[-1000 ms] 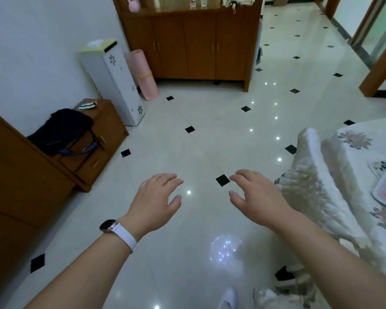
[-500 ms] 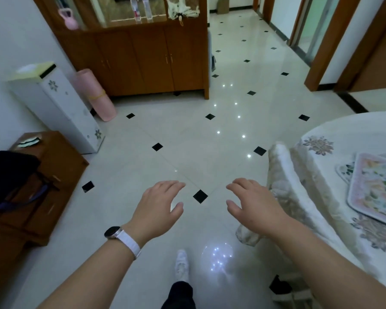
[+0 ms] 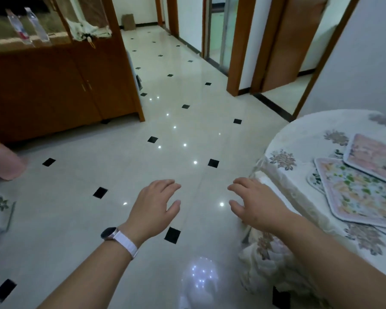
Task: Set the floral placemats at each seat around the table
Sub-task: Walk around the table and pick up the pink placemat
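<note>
A round table (image 3: 299,139) under a white flowered cloth fills the right side. Floral placemats lie overlapped on it: one with green and orange flowers (image 3: 352,192), a pink one (image 3: 374,157) partly on top of it, and another mat's edge (image 3: 313,178) peeking out beneath. My left hand (image 3: 154,208), with a watch on the wrist, hovers over the floor with relaxed fingers and holds nothing. My right hand (image 3: 256,204) hangs empty with spread fingers just left of the table's edge, apart from the mats.
A chair with a quilted white cover (image 3: 267,259) stands at the table below my right arm. A wooden cabinet (image 3: 60,90) is at back left, a pink roll (image 3: 2,161) at far left. Glossy tiled floor (image 3: 165,141) runs to doorways (image 3: 239,52) behind.
The view has swung to the right, bringing the table and its mats further into sight. Both hands stay raised and empty, the right one now near the table's edge.
</note>
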A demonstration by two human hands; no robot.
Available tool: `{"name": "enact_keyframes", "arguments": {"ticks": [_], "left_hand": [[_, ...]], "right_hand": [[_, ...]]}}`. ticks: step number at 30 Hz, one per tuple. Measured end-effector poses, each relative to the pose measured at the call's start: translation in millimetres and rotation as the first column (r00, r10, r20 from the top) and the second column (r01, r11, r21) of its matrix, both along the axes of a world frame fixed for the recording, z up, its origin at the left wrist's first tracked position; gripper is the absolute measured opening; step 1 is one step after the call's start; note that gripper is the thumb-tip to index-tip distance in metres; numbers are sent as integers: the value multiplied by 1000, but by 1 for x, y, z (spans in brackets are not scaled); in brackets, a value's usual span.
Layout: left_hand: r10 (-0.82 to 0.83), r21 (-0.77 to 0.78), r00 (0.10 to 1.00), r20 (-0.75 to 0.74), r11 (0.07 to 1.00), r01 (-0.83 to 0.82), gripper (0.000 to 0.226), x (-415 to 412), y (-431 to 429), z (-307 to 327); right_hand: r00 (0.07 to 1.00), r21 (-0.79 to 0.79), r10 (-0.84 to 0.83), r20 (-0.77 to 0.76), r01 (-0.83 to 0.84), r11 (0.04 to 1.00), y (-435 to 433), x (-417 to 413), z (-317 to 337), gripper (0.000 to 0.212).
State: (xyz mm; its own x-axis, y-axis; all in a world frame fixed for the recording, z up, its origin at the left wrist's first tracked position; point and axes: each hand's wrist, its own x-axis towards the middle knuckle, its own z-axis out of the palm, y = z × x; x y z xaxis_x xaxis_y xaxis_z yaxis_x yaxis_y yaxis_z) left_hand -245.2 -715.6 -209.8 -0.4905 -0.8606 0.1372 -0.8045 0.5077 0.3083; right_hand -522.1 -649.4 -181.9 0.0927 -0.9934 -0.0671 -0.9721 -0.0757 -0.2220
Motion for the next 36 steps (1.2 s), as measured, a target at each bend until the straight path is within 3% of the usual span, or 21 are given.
{"name": "enact_keyframes", "arguments": {"ticks": [10,20,36], "left_hand": [[-281,30,960,-15,959,282,61,-41,-105,-1],[-370,45,929,-14,928,370,60,-96,-167,-8],[-602,15,795,77,798,603,56,-304,-255,4]], "right_hand": [[959,-12,-282,-21,282,959,-31,-14,12,45],[908,-16,-418,33,419,908,-70,-65,1,40],[777,-34,-609,161,621,783,-117,-209,-18,42]]}}
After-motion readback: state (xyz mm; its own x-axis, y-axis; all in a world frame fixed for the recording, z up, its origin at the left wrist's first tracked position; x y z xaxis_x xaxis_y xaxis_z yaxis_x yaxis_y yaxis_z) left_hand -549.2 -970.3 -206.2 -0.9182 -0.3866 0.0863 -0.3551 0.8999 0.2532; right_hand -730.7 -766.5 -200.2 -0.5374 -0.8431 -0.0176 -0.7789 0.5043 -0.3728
